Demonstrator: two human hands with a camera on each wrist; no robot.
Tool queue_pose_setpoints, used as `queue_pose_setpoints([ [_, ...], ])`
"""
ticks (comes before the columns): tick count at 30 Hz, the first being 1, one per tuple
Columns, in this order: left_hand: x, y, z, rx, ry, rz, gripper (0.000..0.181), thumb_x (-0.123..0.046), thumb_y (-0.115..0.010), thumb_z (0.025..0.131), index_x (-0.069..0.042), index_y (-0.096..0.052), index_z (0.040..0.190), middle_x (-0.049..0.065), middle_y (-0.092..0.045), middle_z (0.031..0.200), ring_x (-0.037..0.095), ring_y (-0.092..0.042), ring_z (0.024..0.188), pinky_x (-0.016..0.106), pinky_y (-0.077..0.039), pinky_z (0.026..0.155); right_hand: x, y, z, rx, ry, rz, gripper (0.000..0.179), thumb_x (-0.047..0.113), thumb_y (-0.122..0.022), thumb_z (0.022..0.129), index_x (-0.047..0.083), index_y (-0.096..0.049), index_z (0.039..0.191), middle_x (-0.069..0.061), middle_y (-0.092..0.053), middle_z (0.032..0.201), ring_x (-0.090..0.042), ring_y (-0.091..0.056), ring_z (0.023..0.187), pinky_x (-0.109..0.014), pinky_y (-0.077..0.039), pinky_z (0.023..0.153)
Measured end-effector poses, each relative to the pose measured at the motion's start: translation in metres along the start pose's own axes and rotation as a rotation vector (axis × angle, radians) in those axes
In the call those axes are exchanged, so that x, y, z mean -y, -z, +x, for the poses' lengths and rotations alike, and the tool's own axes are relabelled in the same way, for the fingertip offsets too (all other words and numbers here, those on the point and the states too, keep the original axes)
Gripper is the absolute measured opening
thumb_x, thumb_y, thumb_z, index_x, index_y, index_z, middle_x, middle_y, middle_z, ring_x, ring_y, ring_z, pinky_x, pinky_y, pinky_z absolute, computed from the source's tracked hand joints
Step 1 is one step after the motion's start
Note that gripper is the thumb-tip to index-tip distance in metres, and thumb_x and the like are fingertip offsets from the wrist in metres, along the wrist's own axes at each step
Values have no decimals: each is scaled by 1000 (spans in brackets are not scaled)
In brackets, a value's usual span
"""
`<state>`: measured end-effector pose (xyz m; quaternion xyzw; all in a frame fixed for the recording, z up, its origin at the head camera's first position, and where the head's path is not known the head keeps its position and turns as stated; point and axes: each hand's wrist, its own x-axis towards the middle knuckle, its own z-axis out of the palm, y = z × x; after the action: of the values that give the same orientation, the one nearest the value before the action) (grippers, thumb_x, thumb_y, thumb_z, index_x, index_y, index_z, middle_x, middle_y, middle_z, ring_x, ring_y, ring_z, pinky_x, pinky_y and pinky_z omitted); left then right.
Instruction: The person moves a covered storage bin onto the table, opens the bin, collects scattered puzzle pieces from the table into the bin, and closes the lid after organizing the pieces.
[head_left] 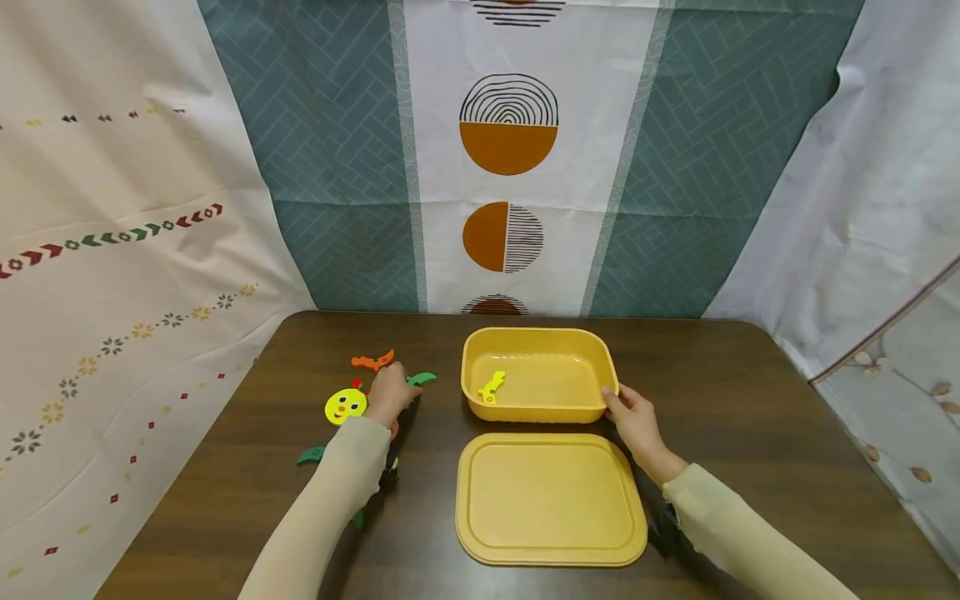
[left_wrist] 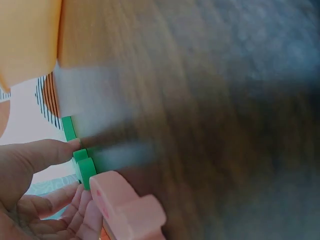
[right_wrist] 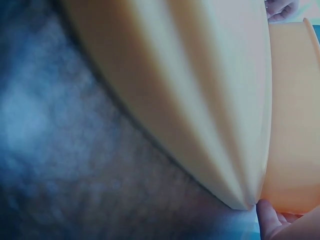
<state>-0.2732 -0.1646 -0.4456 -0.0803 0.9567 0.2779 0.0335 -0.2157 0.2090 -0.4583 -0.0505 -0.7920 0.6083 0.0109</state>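
The left hand [head_left: 388,396] pinches a green piece [head_left: 422,378] between thumb and fingers, at the table [head_left: 705,392], left of the yellow box [head_left: 555,379]. The step in hand appears to be picking it up; the next move calls for a firm pinch, clear of the pink piece [left_wrist: 125,205]. Its long axis runs roughly left to right, curved tip rightward, toward the box. The right hand [head_left: 636,423] grips the box's near right corner.

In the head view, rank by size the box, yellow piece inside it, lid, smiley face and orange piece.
Lid, though nearer the camera
Box
Smiley face
Orange piece, yellow piece: too alike to rank
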Motion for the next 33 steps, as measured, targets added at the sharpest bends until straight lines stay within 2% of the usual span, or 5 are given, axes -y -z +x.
queue_pose_setpoints([
  [11, 2, -3, 2, -16, -32, -9, 29, -14, -69, 85, 6, -54, 100, 19, -60, 91, 29, -58, 74, 40, -53, 71, 1, 0, 1, -10, 3, -9, 51, 26, -45, 101, -7, -39, 140, -29, -48, 134, -38, -49, 122, -42, -44, 99],
  [19, 3, -3, 1, -21, -32, -1, 28, -14, -69, 85, 5, -56, 101, 18, -61, 92, 26, -55, 71, 36, -49, 62, 3, 1, -2, 12, -7, -2, 52, 26, -43, 102, -7, -36, 142, -29, -45, 137, -39, -47, 125, -43, -42, 102],
  [28, 2, -1, 0, -37, -54, -12, 32, -13, -71, 83, 6, -57, 105, 20, -63, 98, 28, -57, 75, 39, -51, 67, 1, -1, 1, 10, -7, -18, 53, 28, -43, 102, -6, -37, 141, -28, -47, 136, -37, -49, 123, -43, -43, 101],
  [33, 0, -1, 0, -73, -105, -11, 28, -11, -69, 82, 5, -56, 100, 19, -61, 92, 27, -54, 71, 39, -49, 65, 0, -1, 2, 7, -8, -22, 53, 28, -44, 102, -7, -38, 141, -28, -47, 135, -38, -49, 123, -44, -43, 100],
])
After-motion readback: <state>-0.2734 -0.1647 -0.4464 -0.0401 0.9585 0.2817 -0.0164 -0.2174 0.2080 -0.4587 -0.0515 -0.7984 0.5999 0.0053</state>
